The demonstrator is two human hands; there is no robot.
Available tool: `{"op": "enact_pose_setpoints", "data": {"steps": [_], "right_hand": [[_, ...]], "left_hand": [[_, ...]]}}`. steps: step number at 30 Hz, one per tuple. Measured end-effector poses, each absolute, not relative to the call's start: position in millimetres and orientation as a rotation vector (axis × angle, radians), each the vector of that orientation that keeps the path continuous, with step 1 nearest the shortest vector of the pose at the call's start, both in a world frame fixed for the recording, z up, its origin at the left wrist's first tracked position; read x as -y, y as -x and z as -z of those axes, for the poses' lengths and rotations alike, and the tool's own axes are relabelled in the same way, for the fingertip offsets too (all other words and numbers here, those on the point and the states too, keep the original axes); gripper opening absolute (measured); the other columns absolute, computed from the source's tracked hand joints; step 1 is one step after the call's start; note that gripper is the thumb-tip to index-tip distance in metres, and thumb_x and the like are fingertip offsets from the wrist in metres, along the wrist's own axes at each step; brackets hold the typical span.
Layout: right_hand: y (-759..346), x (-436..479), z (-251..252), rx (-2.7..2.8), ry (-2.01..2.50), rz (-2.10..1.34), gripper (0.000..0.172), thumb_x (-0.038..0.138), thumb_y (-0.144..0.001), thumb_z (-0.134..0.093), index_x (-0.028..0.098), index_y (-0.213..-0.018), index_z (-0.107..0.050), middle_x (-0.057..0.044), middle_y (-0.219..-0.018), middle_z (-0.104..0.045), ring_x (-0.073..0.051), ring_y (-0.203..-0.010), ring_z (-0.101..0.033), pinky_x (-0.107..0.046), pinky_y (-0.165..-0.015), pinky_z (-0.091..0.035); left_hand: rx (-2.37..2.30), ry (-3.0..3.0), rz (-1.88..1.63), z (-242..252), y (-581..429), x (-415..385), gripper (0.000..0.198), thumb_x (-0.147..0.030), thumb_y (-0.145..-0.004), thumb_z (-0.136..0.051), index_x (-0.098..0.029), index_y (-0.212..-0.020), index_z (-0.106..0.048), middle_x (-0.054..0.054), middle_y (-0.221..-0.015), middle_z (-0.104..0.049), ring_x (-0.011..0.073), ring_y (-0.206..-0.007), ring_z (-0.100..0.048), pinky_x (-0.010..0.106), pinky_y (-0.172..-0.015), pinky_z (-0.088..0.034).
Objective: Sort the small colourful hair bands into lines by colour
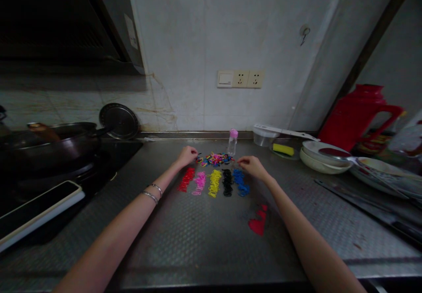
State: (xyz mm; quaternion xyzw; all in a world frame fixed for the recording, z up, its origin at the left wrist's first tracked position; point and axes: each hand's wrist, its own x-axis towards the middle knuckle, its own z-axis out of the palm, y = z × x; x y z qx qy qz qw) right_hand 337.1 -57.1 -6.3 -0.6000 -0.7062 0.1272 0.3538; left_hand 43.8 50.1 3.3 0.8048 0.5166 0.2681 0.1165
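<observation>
A loose heap of mixed small rubber bands lies on the metal counter. My left hand is at its left end, fingertips pinched together near a dark strand. At the heap's right end my right hand is also closed in a pinch; what it grips is too small to tell. In front of the heap, bands lie in single-colour rows: red, pink, yellow, black and blue. Behind stands a small clear bottle with a pink cap.
A red heart-shaped piece lies near my right forearm. On the right are a clear cup, yellow sponge, stacked bowls and a red thermos. A pan sits on the stove at left.
</observation>
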Motion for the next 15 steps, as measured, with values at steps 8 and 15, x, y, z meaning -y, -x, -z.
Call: {"op": "enact_pose_setpoints", "data": {"steps": [8, 15], "right_hand": [[-336.1, 56.5, 8.9, 1.86, 1.521, -0.321, 0.027, 0.02, -0.068, -0.047, 0.013, -0.082, -0.069, -0.004, -0.072, -0.067, -0.015, -0.064, -0.057, -0.023, -0.062, -0.043], [-335.4, 57.4, 9.9, 1.849, 1.516, -0.289, 0.027, 0.019, -0.068, -0.047, 0.015, -0.081, -0.07, -0.005, -0.075, -0.068, -0.015, -0.067, -0.059, -0.023, -0.065, -0.044]], "left_hand": [[-1.038, -2.569, -0.662, -10.1, -110.6, -2.7, 0.024, -0.021, -0.069, -0.049, -0.013, -0.077, -0.071, 0.004, -0.073, -0.067, 0.0131, -0.065, -0.056, 0.02, -0.061, -0.039], [-0.949, -2.662, -0.47, -5.1, -136.1, 8.6, 0.025, -0.018, -0.067, -0.052, -0.016, -0.083, -0.071, 0.004, -0.077, -0.068, 0.0131, -0.066, -0.057, 0.02, -0.064, -0.04]]}}
